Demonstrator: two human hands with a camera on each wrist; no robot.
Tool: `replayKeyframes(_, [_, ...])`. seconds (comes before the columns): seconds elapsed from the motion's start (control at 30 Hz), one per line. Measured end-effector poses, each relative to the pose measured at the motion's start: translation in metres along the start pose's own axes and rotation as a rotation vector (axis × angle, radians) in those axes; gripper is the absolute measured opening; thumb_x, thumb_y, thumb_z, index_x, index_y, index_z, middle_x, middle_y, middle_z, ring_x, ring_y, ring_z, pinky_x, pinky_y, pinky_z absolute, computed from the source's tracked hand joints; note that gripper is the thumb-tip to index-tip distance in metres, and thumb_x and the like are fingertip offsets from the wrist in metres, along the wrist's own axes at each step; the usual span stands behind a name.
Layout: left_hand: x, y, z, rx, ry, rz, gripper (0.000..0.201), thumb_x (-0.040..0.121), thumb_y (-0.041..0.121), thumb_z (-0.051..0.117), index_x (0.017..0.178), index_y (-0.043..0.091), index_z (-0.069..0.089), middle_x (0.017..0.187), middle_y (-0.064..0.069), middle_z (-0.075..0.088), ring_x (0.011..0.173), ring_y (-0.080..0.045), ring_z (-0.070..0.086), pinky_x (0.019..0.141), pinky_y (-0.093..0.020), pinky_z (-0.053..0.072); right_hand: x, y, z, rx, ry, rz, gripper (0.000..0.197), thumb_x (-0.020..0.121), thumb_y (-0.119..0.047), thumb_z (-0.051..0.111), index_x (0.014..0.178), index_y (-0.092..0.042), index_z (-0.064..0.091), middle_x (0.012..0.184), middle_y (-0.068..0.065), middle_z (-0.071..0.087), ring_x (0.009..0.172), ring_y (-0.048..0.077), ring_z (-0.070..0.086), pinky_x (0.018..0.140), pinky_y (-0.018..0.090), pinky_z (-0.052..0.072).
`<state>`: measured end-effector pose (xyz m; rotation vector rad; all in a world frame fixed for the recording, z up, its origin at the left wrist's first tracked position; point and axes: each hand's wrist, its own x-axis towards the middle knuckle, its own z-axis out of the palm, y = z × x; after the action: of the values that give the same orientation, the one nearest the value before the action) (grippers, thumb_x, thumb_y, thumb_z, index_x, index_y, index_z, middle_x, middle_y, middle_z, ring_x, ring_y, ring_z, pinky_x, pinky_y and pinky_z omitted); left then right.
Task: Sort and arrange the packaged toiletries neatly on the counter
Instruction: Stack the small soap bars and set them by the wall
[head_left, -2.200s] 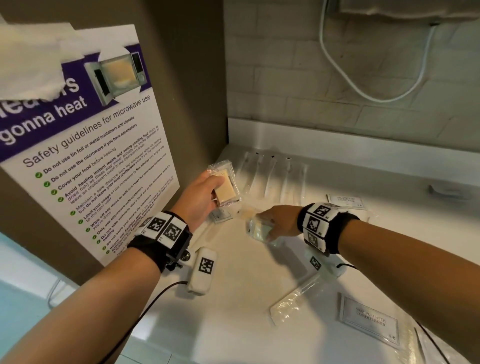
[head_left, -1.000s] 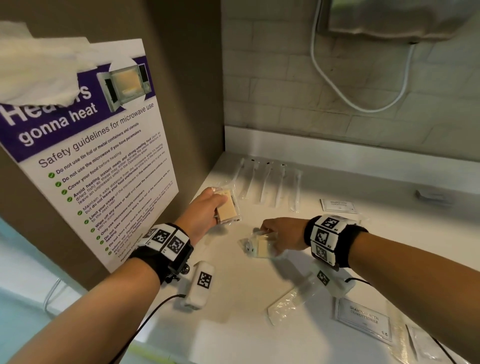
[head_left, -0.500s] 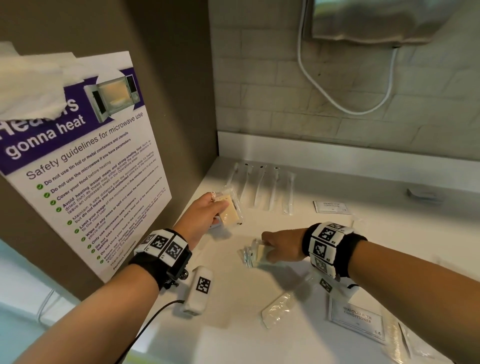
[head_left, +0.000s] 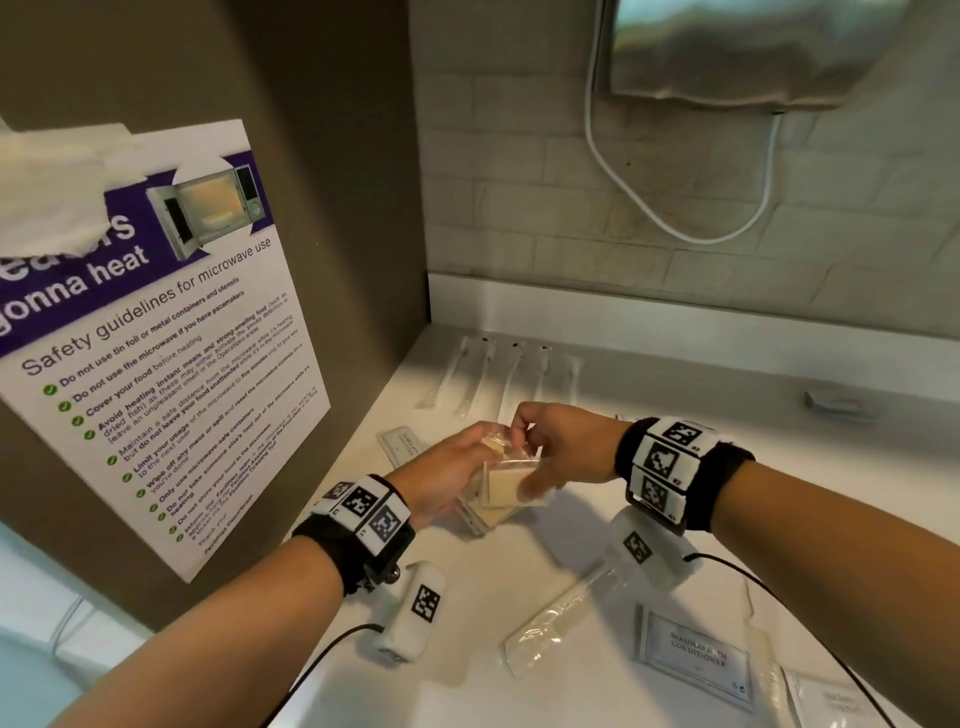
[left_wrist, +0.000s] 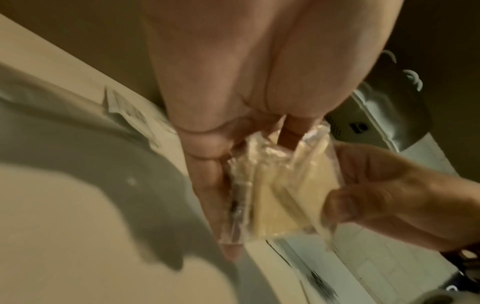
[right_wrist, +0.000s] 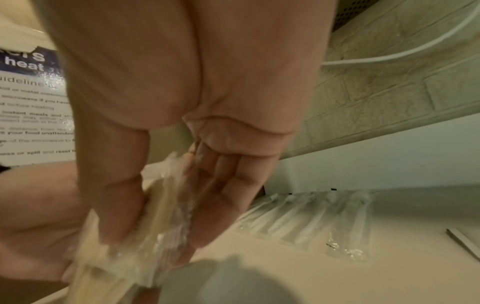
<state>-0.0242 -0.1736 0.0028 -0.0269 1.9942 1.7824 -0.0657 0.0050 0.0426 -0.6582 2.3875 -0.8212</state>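
Two small clear-wrapped soap bars (head_left: 506, 488) are pressed together above the white counter (head_left: 467, 649), left of centre. My left hand (head_left: 452, 467) holds them from the left, fingers lying along one wrapper (left_wrist: 241, 205). From the right, my right hand (head_left: 556, 447) pinches the other bar (right_wrist: 155, 205) between thumb and fingers. In the left wrist view the right thumb sits on the yellow bar (left_wrist: 283, 201). The hands hide part of each packet.
A row of wrapped toothbrushes (head_left: 509, 379) lies by the back wall. A sachet (head_left: 402, 441) sits near the left wall. A wrapped comb (head_left: 566, 618), a shampoo sachet (head_left: 696, 654) and more sachets (head_left: 831, 701) lie near the front. A poster (head_left: 156, 338) covers the left wall.
My right hand lifted its soap bar off the counter and carried it left to the bar in my left hand. The left hand came back toward me; both bars now meet.
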Motion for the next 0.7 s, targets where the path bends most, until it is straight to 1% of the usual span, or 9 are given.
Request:
replayKeyframes(0.07, [-0.001,0.003,0.004,-0.036,-0.033,-0.033,0.030,0.102,0.036,0.040,0.118,0.024,0.062,0.117,-0.021,0.065,0.089,-0.035,0.064,0.075,-0.052,0.055,-0.001,0.001,0.001,0.013,0.036,0.010,0.045,0.071,-0.006,0.081,0.094,-0.014,0.043,0.086,0.002,0.062,0.067,0.015,0.062,0.052,0.022,0.053])
replayKeyframes(0.17, [0.000,0.007,0.004,-0.010,-0.101,-0.074,0.041,0.098,0.051,0.044,0.123,0.022,0.059,0.115,-0.018,0.066,0.092,-0.035,0.064,0.075,-0.052,0.056,0.000,0.006,0.005,0.021,0.087,0.023,0.050,0.067,-0.010,0.083,0.095,-0.015,0.042,0.096,0.008,0.063,0.073,0.023,0.066,0.060,0.031,0.059])
replayKeyframes(0.3, [0.004,0.006,-0.001,0.156,-0.109,-0.047,0.045,0.092,0.016,0.066,0.133,0.023,0.047,0.120,-0.019,0.065,0.093,-0.035,0.067,0.082,-0.057,0.054,-0.001,0.011,0.012,-0.094,0.216,0.012,0.058,0.058,-0.024,0.088,0.094,-0.015,0.044,0.086,0.000,0.060,0.065,0.013,0.052,0.057,0.028,0.048])
replayKeyframes(0.4, [0.006,0.006,-0.006,0.342,-0.131,0.007,0.054,0.091,0.014,0.066,0.139,0.023,0.043,0.121,-0.007,0.065,0.096,-0.020,0.068,0.073,-0.031,0.057,-0.005,0.015,0.017,-0.140,0.278,0.014,0.068,0.055,-0.036,0.090,0.099,-0.017,0.042,0.088,-0.006,0.054,0.066,0.008,0.048,0.055,0.020,0.039])
replayKeyframes(0.47, [0.006,0.006,-0.005,0.491,-0.126,0.032,0.057,0.091,0.017,0.067,0.141,0.024,0.040,0.124,-0.001,0.063,0.104,-0.015,0.065,0.082,-0.026,0.053,-0.007,0.018,0.019,-0.164,0.252,-0.009,0.091,0.050,-0.041,0.092,0.118,-0.022,0.035,0.114,-0.003,0.049,0.080,0.009,0.055,0.066,0.023,0.049])
replayKeyframes(0.5, [0.007,0.005,-0.004,0.579,-0.115,0.040,0.058,0.091,0.020,0.067,0.141,0.023,0.039,0.125,0.001,0.062,0.107,-0.016,0.063,0.088,-0.029,0.052,-0.007,0.020,0.020,-0.217,0.214,-0.028,0.107,0.046,-0.043,0.093,0.130,-0.027,0.028,0.129,-0.002,0.040,0.092,0.013,0.057,0.077,0.028,0.054])
replayKeyframes(0.57, [0.008,0.003,0.000,0.747,-0.084,0.062,0.060,0.089,0.024,0.068,0.140,0.022,0.036,0.126,0.000,0.060,0.109,-0.018,0.062,0.094,-0.037,0.051,-0.006,0.023,0.024,-0.379,0.137,-0.061,0.128,0.043,-0.047,0.092,0.142,-0.035,0.011,0.142,-0.003,0.028,0.112,0.017,0.051,0.094,0.036,0.051])
replayKeyframes(0.63, [0.010,0.001,0.004,0.819,-0.062,0.095,0.061,0.088,0.025,0.068,0.139,0.018,0.035,0.125,-0.001,0.060,0.109,-0.020,0.062,0.096,-0.041,0.050,-0.002,0.024,0.029,-0.439,0.090,-0.079,0.123,0.051,-0.042,0.089,0.142,-0.037,0.008,0.138,0.000,0.040,0.113,0.020,0.054,0.094,0.038,0.052])
replayKeyframes(0.7, [0.011,-0.001,0.006,0.835,-0.045,0.127,0.062,0.087,0.023,0.069,0.138,0.015,0.035,0.124,-0.004,0.060,0.108,-0.020,0.061,0.094,-0.037,0.050,0.001,0.024,0.033,-0.402,0.076,-0.083,0.099,0.065,-0.029,0.082,0.139,-0.026,0.017,0.122,0.005,0.057,0.099,0.021,0.061,0.085,0.035,0.055])
